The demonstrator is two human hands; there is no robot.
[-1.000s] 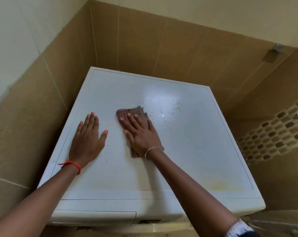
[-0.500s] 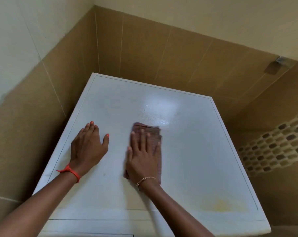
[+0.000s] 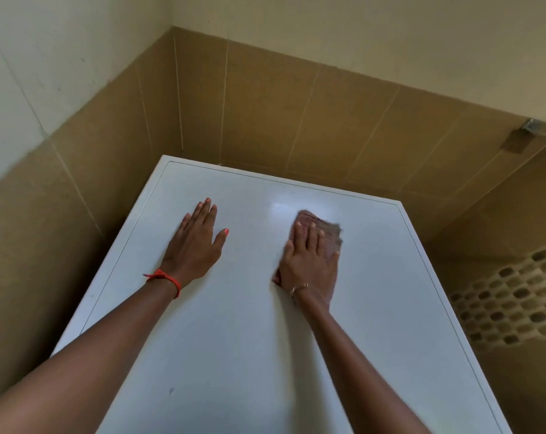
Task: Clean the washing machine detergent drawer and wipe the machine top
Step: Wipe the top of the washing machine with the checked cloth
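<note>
The white top of the washing machine (image 3: 375, 308) fills the lower middle of the head view. My left hand (image 3: 195, 245) lies flat on it toward the left side, fingers straight and spread. My right hand (image 3: 309, 261) presses flat on a folded brownish-pink cloth (image 3: 326, 228) in the middle of the top, toward the back. The cloth shows past my fingertips and along my hand's right side. The detergent drawer and the machine's front are out of view.
Brown tiled walls (image 3: 265, 104) close in the machine at the back and on the left. A mosaic tile band (image 3: 516, 302) runs along the right wall. A small metal fitting (image 3: 531, 125) sticks out of the wall at the upper right.
My right hand has slid the cloth rightward and toward the back; the water droplets once seen there no longer show. The left hand stays flat. The view has tilted up, losing the machine's front edge.
</note>
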